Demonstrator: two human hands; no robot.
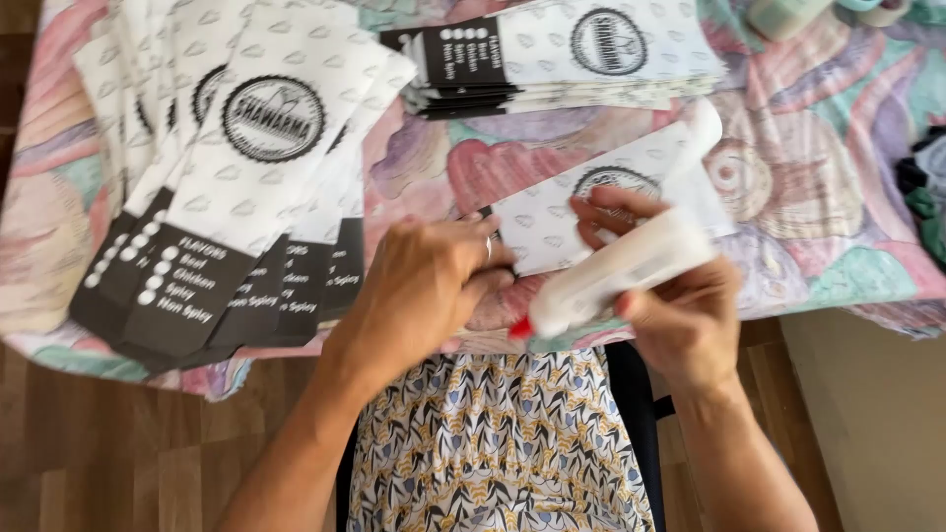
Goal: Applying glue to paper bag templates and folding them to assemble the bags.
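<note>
Head view: near the bottom middle, the left hand presses flat on a white paper sleeve so it stays put on the desk. The right hand has its grip wrapped around a white glue bottle, red tip down. More sleeves lie stacked at upper left.

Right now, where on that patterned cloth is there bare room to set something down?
Bare cloth lies right of the flat sleeve, and a smaller patch sits between the fanned sleeves and far stack. Crowded: the left side and around both hands, the right hand holding a glue bottle.
</note>
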